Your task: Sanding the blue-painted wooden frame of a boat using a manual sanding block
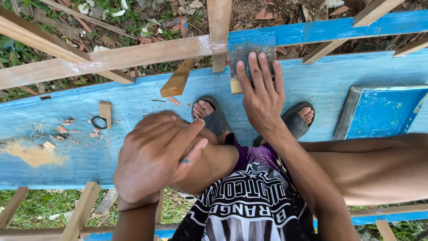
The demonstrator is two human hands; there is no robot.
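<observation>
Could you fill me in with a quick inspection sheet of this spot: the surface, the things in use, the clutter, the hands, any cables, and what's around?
Surface: blue board, paint scuffed, a sawdust patch at its left.
Job's things: blue-stained sanding sheet over a small block, pressed against the blue rail.
Clutter: wood offcuts, chips, a small dark ring, a tangle of thin fibres.
Hands: right hand flat on the sheet, fingers spread; left hand resting on the knee, holding nothing.
Cables: nothing seen.
Surroundings: bare wooden rails, a blue framed panel, grass and dead leaves below; feet in grey sandals on the board.
</observation>
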